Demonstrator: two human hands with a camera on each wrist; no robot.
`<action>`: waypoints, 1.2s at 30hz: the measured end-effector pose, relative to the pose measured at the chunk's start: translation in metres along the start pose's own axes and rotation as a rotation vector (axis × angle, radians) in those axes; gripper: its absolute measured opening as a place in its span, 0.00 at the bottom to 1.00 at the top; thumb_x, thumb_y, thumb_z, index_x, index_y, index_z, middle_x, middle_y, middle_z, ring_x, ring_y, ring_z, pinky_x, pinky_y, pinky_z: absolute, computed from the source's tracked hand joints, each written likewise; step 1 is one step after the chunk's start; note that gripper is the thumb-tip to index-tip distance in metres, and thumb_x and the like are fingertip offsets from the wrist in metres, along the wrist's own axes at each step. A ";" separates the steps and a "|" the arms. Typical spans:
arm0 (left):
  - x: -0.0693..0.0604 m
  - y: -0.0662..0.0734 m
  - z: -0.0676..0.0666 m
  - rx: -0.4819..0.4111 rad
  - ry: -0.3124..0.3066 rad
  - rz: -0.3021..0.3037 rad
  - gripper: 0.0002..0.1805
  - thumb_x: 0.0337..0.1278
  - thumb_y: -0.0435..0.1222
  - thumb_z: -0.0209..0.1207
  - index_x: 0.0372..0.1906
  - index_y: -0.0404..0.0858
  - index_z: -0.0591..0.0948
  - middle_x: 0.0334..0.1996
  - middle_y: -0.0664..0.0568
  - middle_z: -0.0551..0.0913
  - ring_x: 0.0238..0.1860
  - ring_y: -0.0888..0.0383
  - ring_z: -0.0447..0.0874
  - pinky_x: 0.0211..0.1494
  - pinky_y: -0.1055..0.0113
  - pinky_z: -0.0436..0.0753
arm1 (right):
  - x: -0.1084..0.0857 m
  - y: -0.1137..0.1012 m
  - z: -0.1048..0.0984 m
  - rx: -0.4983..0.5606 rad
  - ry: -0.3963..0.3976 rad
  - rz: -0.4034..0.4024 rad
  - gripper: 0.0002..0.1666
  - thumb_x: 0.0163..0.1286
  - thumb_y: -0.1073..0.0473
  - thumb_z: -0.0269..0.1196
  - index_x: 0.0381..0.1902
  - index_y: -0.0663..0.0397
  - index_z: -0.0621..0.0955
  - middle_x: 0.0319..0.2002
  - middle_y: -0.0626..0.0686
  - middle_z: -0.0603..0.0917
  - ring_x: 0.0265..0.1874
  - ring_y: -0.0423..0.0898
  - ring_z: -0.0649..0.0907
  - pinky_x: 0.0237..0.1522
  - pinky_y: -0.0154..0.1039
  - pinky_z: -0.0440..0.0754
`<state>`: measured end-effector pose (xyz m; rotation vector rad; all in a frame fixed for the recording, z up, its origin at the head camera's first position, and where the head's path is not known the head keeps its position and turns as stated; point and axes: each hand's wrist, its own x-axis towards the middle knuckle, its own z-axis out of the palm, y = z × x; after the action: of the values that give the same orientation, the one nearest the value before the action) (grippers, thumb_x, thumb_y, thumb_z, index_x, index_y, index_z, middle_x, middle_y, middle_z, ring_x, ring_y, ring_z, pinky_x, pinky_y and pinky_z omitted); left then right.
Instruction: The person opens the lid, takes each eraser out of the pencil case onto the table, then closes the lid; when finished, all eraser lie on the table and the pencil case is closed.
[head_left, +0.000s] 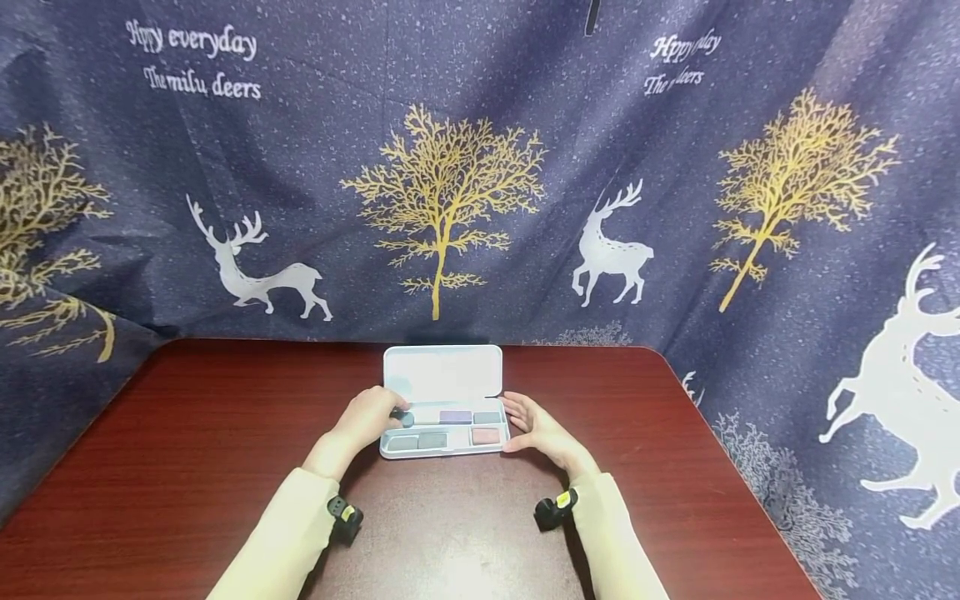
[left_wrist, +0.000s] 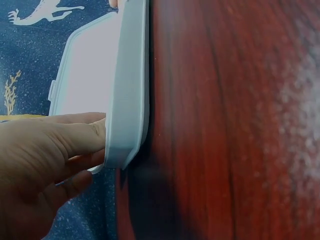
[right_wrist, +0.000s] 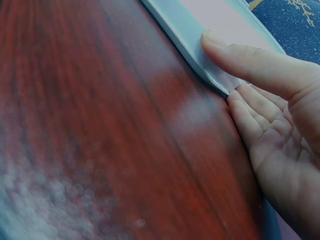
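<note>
A pale blue hinged case (head_left: pixel 459 451) lies on the table with its lid (head_left: pixel 442 372) raised at the back. Inside are a purple block (head_left: pixel 455 417), a pink block (head_left: pixel 486 436) and several grey-green blocks (head_left: pixel 432 440). My left hand (head_left: pixel 367 417) reaches over the case's left end and pinches a small dark block (head_left: pixel 406 418) in the back row. In the left wrist view that block is hidden behind the case wall (left_wrist: pixel 127 85). At the right end, my right hand (head_left: pixel 545 432) holds the case, its thumb (right_wrist: pixel 240 57) over the front corner and its fingers along the side.
A reddish-brown table (head_left: pixel 225 467) spreads around the case, with a glossy reflection towards its front edge. Behind it hangs a dark blue cloth (head_left: pixel 480 75) printed with deer and golden trees. A small black camera (head_left: pixel 347 518) is strapped to each sleeve.
</note>
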<state>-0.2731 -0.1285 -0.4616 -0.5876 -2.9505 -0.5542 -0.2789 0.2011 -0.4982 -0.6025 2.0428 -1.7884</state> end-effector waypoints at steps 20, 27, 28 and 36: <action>0.002 0.001 -0.001 -0.065 -0.004 0.010 0.15 0.40 0.29 0.73 0.39 0.35 0.88 0.38 0.47 0.89 0.43 0.47 0.87 0.50 0.54 0.84 | 0.000 0.001 0.000 -0.001 0.003 -0.008 0.55 0.52 0.79 0.67 0.73 0.73 0.50 0.73 0.72 0.55 0.74 0.64 0.55 0.75 0.54 0.54; 0.004 -0.004 0.000 -0.160 -0.010 0.016 0.15 0.39 0.27 0.72 0.39 0.32 0.88 0.37 0.45 0.89 0.42 0.47 0.87 0.50 0.55 0.84 | 0.000 0.000 0.000 0.004 0.001 -0.007 0.55 0.52 0.79 0.67 0.73 0.73 0.50 0.73 0.72 0.55 0.74 0.64 0.55 0.75 0.54 0.54; 0.004 -0.005 0.001 -0.168 -0.011 0.020 0.15 0.39 0.27 0.72 0.39 0.32 0.88 0.37 0.45 0.89 0.42 0.48 0.88 0.49 0.55 0.85 | 0.000 0.000 0.001 0.006 0.001 -0.007 0.55 0.52 0.79 0.67 0.73 0.73 0.50 0.73 0.72 0.55 0.74 0.64 0.55 0.75 0.54 0.54; 0.005 -0.009 -0.004 -0.226 0.013 0.067 0.16 0.36 0.28 0.73 0.39 0.32 0.88 0.35 0.45 0.89 0.40 0.49 0.88 0.48 0.56 0.85 | 0.000 0.000 0.001 0.011 0.005 -0.001 0.55 0.52 0.79 0.66 0.73 0.72 0.50 0.73 0.72 0.55 0.74 0.64 0.55 0.75 0.55 0.53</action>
<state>-0.2811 -0.1366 -0.4601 -0.6962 -2.8641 -0.8882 -0.2782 0.2007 -0.4985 -0.5971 2.0345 -1.8023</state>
